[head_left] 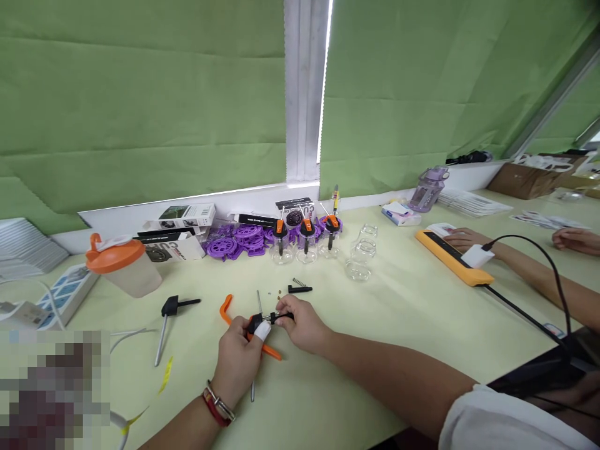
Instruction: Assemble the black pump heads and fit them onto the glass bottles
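My left hand [238, 359], with white tape on its thumb, grips a black fitting [255, 324] crossed by a metal rod [259, 301]. An orange curved handle [226, 307] sticks out past the same fingers; whether it is joined to the fitting is hidden. At the fitting's right side, my right hand [304, 325] pinches a thin black stem [285, 316]. Just beyond lie a black pin-like piece [300, 289], a small spring [299, 282] and tiny brass-coloured bits [280, 292]. Further left rests another black fitting [171, 305] with a metal rod.
Behind stand three clear containers [306, 253] with black-and-orange tops, purple plastic parts [225, 247] and boxes [173, 247]. An orange-lidded cup [126, 269] is left. Clear empty containers [360, 253], an orange power strip [452, 257] and another person's hand [462, 239] are right.
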`<state>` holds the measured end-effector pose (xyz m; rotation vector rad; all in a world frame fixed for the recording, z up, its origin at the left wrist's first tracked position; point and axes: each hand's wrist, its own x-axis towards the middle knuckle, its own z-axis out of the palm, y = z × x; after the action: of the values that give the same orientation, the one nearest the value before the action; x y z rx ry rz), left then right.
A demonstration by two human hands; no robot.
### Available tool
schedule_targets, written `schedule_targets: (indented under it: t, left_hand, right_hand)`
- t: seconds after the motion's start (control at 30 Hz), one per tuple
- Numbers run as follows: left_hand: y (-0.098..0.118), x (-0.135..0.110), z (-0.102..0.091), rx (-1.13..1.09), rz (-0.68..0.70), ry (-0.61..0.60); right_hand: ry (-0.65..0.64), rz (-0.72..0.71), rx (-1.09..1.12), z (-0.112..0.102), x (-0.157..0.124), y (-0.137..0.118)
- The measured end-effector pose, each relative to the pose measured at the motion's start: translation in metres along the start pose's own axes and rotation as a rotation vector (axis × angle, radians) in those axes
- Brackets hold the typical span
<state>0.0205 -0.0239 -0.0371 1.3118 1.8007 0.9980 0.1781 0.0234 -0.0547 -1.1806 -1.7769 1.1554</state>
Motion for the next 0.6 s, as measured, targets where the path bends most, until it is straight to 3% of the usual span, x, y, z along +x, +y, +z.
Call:
schedule_targets:
  t: [0.6]
  left_hand:
    - [-0.0019,0.0042,0.0011,0.035,-0.018,-0.013]
  right_hand:
    - [0.017,0.021,0.013,-0.0004,0.0018,-0.0007]
